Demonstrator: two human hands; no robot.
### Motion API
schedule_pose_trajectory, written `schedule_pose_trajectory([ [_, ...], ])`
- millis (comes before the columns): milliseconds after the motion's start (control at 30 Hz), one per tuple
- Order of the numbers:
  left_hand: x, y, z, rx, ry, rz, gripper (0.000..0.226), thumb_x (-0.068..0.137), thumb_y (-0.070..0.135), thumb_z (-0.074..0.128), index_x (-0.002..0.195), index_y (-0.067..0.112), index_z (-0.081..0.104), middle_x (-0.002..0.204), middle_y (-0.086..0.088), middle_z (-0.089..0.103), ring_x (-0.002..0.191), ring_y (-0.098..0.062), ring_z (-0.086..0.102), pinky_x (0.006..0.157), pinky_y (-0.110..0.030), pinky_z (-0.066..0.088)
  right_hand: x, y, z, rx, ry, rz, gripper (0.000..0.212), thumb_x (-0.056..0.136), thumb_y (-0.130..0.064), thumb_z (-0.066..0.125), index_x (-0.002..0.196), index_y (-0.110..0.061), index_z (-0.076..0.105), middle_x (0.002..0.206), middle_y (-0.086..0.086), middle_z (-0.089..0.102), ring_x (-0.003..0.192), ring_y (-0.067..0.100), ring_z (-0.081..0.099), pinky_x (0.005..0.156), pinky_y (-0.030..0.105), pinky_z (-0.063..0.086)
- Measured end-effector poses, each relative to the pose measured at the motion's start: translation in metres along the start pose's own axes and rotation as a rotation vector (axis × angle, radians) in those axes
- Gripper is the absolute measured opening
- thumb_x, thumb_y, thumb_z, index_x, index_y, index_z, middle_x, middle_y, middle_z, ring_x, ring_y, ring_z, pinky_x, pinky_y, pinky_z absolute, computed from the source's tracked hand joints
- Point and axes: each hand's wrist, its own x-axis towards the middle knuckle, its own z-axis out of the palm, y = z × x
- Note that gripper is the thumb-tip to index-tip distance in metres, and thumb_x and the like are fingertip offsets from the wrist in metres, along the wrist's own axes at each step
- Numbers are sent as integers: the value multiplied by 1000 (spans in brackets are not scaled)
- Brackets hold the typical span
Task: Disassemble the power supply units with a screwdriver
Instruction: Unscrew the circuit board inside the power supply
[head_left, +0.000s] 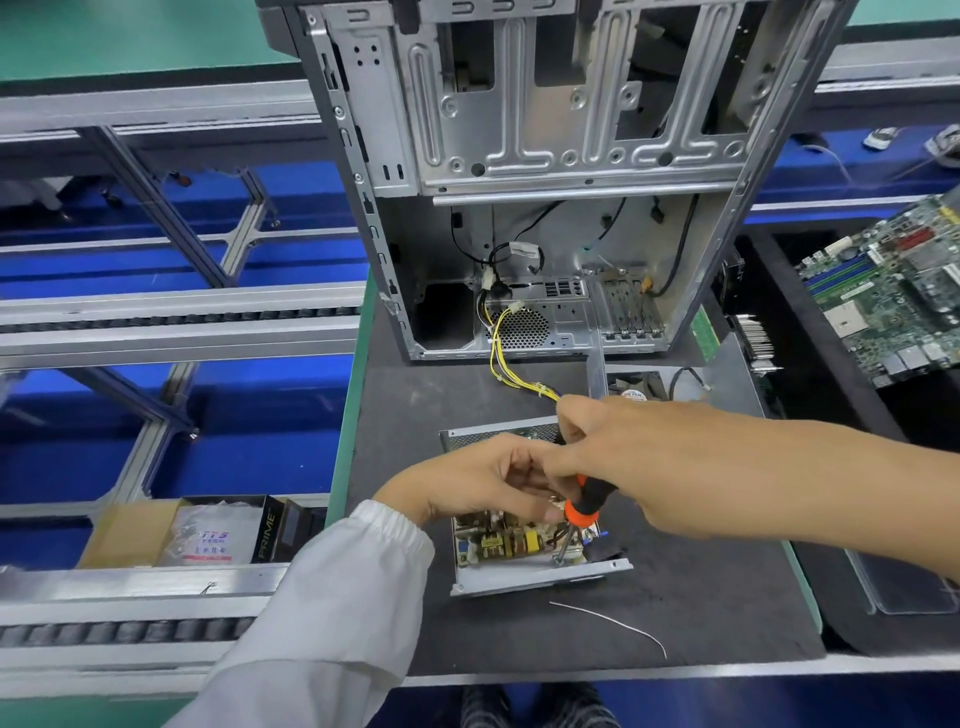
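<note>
- Power supply unit (540, 577) lies open on the dark bench (701, 613), cover off, circuit board exposed.
- Screwdriver (584, 506) is gripped by the right hand (623, 457), tip down at the board's near right corner.
- Left hand (483, 480): fingers curled over the board; what is held cannot be told.
- Shaft best kept upright and pressed firmly, the casing steadied, so the screw head is not stripped.

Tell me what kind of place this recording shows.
Probably an electronics teardown or recycling line: roller conveyors run beside a bench mat holding a stripped computer case, an opened power supply and a loose motherboard.
</note>
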Motion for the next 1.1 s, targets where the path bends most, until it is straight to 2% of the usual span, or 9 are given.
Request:
schedule_pose_trajectory([
  [100, -4, 4, -4, -2, -10, 28, 44, 88, -19, 53, 101, 22, 63, 91, 19, 71, 88, 7, 64, 77, -10, 48, -2, -1, -3, 7, -27, -13, 40, 88, 2, 48, 110, -31, 48, 107, -4, 30, 68, 9, 30, 47, 27, 20],
  [233, -7, 2, -7, -4, 1, 34, 52, 88, -18, 53, 100, 30, 71, 100, 16, 72, 100, 2, 65, 84, -12, 48, -5, 0, -11, 39, -46, 19, 33, 90, -1, 49, 107, -29, 46, 105, -2, 28, 75, 16, 39, 62, 34, 42],
  [333, -8, -4, -9, 15, 11, 31, 46, 88, -18, 54, 110, 20, 67, 107, 9, 72, 108, -7, 64, 93, -20, 49, -11, 6, -18, 92, -35, 7, 27, 94, -7, 49, 106, -31, 48, 106, -5, 29, 77, 14, 44, 67, 35, 44],
  [400, -8, -4, -9, 57, 19, 2, 38, 87, -17, 57, 114, 9, 63, 105, 4, 71, 104, -11, 64, 89, -20, 49, -14, 10, -22, 146, -35, 3, 26, 95, -12, 49, 105, -36, 48, 105, -9, 29, 80, 12, 48, 68, 34, 44],
  [533, -4, 0, 1, 527, 142, 88, 14, 85, -1, 71, 97, 6, 75, 92, 2, 65, 86, -3, 59, 77, -19, 47, -19, 16, -25, 218, -37, -8, 24, 96, -14, 50, 102, -38, 47, 102, -14, 31, 85, 11, 52, 74, 36, 47],
  [633, 3, -10, 13, 977, 118, 215, 8, 85, 13, 75, 91, 14, 80, 94, -10, 57, 94, -24, 51, 82, -42, 43, -22, 19, -23, 183, -32, -7, 23, 97, -17, 50, 106, -38, 46, 103, -12, 30, 82, 10, 50, 63, 27, 41],
  [700, 6, -16, 19, 1161, 65, 229, 9, 84, 21, 75, 92, 19, 80, 96, -11, 55, 96, -28, 49, 81, -42, 39, -23, 19, -21, 164, -41, 3, 23, 97, -19, 48, 107, -39, 45, 101, -12, 28, 78, 8, 47, 53, 21, 31],
  [867, 8, -23, 25, 1412, -7, 297, 10, 83, 27, 73, 91, 24, 76, 100, -7, 55, 99, -28, 49, 81, -34, 28, -23, 19, -18, 151, -60, 21, 22, 98, -19, 48, 107, -39, 44, 101, -11, 27, 70, 5, 41, 53, 25, 28],
  [1100, 7, -20, 32, 1713, -24, 385, 21, 83, 15, 55, 71, 26, 69, 98, 0, 54, 96, -26, 51, 78, -36, 37, -27, 20, -17, 161, -74, 32, 21, 98, -18, 48, 109, -36, 45, 105, -9, 30, 66, 5, 39, 54, 25, 30],
])
